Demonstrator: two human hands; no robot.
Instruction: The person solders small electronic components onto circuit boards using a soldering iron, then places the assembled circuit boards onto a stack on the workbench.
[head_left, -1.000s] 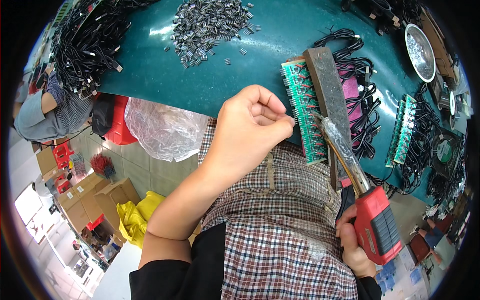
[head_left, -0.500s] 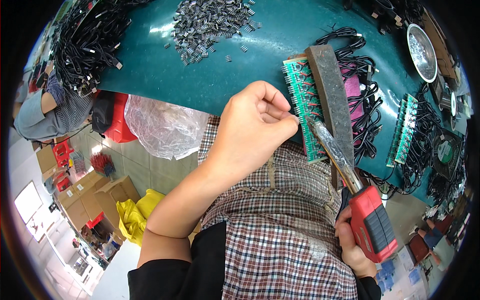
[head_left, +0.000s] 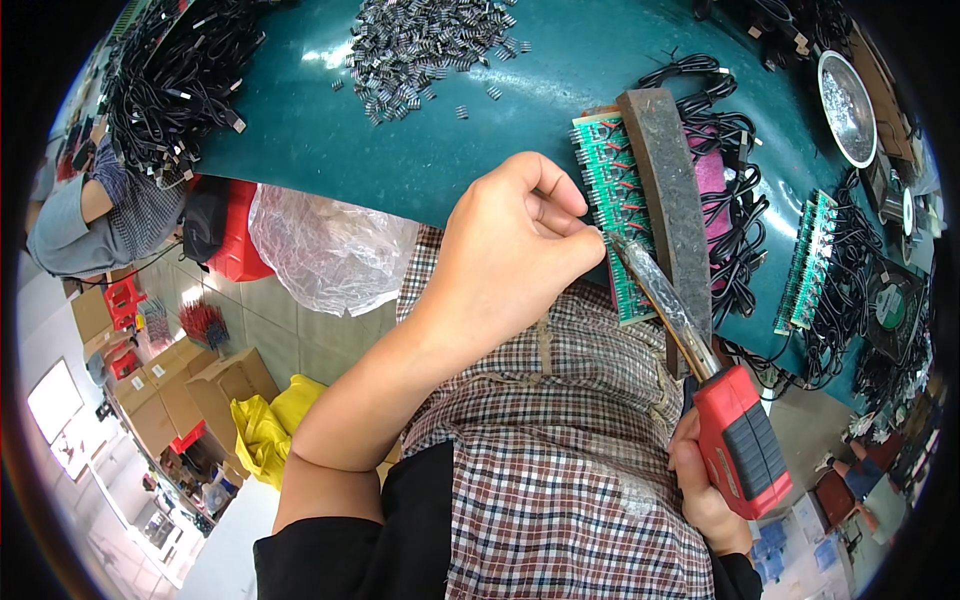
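A strip of green circuit boards (head_left: 606, 180) lies at the table's near edge, with small metal pins along its left side and short red wires on it. My left hand (head_left: 520, 235) is closed in a pinch at the strip's left edge; whatever sits between thumb and forefinger is too small to make out. My right hand (head_left: 703, 495) grips a red and black soldering iron (head_left: 738, 435), partly hidden behind its handle. The iron's tip rests over the strip, close to my left fingertips. Along the strip's right side lies a long dark grey bar (head_left: 668, 185).
Black cables (head_left: 740, 260) trail right of the bar over a pink block (head_left: 708, 180). Small metal connectors (head_left: 415, 60) are heaped at the far side. Another board strip (head_left: 805, 262) and a metal bowl (head_left: 846, 108) stand right. Bundled cables (head_left: 175, 90) and a seated person (head_left: 85, 235) are left.
My left hand has shifted very slightly right and up along with the board strip in the picture. Both hands keep their holds, and the iron's tip stays over the boards.
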